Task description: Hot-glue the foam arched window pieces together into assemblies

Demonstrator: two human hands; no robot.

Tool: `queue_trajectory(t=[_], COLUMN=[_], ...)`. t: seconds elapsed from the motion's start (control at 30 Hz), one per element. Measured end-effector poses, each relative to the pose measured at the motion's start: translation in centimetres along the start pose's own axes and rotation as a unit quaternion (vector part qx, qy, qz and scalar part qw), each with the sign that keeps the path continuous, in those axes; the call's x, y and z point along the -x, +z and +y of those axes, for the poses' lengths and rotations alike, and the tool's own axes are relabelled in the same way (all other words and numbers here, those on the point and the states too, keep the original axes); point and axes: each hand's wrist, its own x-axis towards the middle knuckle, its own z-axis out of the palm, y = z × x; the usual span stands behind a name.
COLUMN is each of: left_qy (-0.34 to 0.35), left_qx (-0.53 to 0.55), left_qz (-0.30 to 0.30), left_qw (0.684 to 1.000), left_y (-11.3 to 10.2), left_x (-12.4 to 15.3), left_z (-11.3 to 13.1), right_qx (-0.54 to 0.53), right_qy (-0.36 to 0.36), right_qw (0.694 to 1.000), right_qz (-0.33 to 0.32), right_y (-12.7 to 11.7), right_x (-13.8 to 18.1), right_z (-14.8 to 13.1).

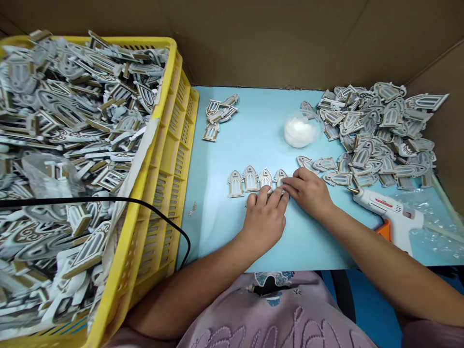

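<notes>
Four arched window-shaped pieces, grey-white with gold-brown edges, stand in a short row on the light blue tabletop; the leftmost arched window piece [236, 184] is fully in sight. Just below this row, my left hand [265, 217] rests palm down, its fingers bent and slightly apart over more pieces, which they mostly cover. From the right, my right hand [310, 192] meets the left fingertips, its thumb and fingers pinched at a piece by the row's right end. That piece is largely hidden by the fingers.
At left, a yellow crate [168, 145] brims with similar pieces, with a black cable [145, 200] crossing it. A small cluster [219, 113] lies at the back. On the right are a tub of white material [300, 131], a heap of arched pieces [373, 125] and a glue gun [387, 208].
</notes>
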Motion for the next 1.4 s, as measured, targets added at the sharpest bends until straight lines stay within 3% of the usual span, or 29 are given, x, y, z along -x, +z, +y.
queue_trajectory(t=[0.27,0.47,0.63,0.73,0.83,0.9,1.0,1.1,1.23,1.4], left_qy=[0.004,-0.002,-0.005,-0.009,-0.002,0.009,0.046,0.083,0.104,0.103], left_qx=[0.008,-0.016,-0.042,-0.039,-0.034,-0.027,-0.009,0.005,0.003,0.000], left_qz=[0.011,-0.001,-0.010,-0.014,-0.005,0.022,0.077,0.096,0.078,0.068], left_qw=[1.000,1.000,0.999,0.999,0.999,0.999,0.996,0.992,0.991,0.992], left_y=[-0.3,-0.7,-0.1,0.3,0.1,-0.2,-0.5,-0.4,0.0,0.0], left_x=[2.8,3.7,3.4,3.4,3.5,3.4,3.2,3.3,3.6,4.3], left_z=[-0.5,-2.2,-3.5,-3.9,-4.0,-3.7,-2.7,-1.2,0.5,1.3], right_qx=[-0.002,-0.065,-0.049,0.020,0.110,0.137,0.113,0.051,0.008,-0.027], right_qy=[-0.007,0.059,0.124,0.214,0.359,0.443,0.525,0.565,0.574,0.578], right_qw=[1.000,0.995,0.986,0.970,0.919,0.879,0.841,0.823,0.817,0.814], right_qz=[-0.011,0.051,0.100,0.118,0.119,0.112,0.063,-0.009,-0.046,-0.045], right_y=[0.8,0.3,-5.8,-10.7,-14.0,-14.8,-14.1,-12.1,-10.0,-9.5], right_x=[2.3,2.6,5.1,8.6,13.3,16.5,20.3,21.9,21.7,20.9], right_z=[-2.6,-3.4,-3.7,-1.6,2.3,4.7,6.7,7.2,7.5,8.3])
